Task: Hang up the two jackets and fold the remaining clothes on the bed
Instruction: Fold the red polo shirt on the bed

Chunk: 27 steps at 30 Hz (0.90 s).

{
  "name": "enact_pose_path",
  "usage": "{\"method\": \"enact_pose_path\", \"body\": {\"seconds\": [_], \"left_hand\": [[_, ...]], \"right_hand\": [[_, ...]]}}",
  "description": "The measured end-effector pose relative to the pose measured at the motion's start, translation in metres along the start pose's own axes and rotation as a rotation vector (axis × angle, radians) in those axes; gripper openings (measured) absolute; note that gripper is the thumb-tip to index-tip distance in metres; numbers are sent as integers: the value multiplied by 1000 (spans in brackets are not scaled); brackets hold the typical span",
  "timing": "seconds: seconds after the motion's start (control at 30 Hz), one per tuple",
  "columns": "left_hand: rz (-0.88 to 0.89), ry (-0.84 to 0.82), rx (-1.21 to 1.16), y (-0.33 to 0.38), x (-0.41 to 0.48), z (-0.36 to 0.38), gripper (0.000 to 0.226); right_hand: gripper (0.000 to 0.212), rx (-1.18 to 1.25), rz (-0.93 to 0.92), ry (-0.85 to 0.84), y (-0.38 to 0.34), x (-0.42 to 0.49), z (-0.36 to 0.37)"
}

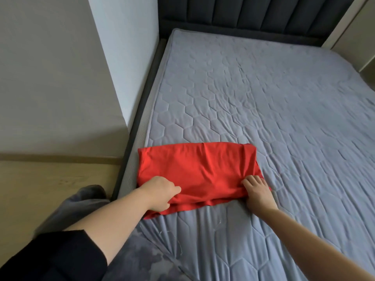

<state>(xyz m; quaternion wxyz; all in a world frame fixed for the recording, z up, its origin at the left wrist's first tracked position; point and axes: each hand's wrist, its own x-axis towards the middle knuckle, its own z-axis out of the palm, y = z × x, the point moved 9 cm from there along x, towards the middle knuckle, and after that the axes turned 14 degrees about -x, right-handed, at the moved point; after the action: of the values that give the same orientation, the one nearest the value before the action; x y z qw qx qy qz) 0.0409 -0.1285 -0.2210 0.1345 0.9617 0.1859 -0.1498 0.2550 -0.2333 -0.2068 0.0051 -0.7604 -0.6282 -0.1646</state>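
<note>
Both near corners of a folded red cotton garment are pinched, by the left hand and the right hand, on the grey quilted mattress between the grips

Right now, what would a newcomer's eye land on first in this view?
The bright red garment, partly folded into a rectangle, lies near the left edge of the grey quilted mattress. The left hand grips its near left edge and the right hand holds its near right corner. A dark padded headboard stands at the far end of the bed.
</note>
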Motion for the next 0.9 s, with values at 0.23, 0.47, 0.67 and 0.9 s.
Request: {"method": "enact_pose_path", "body": {"seconds": [0.23, 0.47, 0.67, 0.9], "left_hand": [[-65, 123, -380, -3, 4, -4, 29], [-216, 534, -260, -28, 16, -43, 52], [-261, 230, -107, -33, 42, 9, 72], [-215, 114, -59, -18, 53, 29, 69]], "right_hand": [[29, 543, 701, 1, 56, 11, 10], [40, 804, 1041, -199, 101, 70, 54], [20, 918, 1182, -164, 126, 96, 74], [24, 358, 983, -207, 131, 109, 53]]}}
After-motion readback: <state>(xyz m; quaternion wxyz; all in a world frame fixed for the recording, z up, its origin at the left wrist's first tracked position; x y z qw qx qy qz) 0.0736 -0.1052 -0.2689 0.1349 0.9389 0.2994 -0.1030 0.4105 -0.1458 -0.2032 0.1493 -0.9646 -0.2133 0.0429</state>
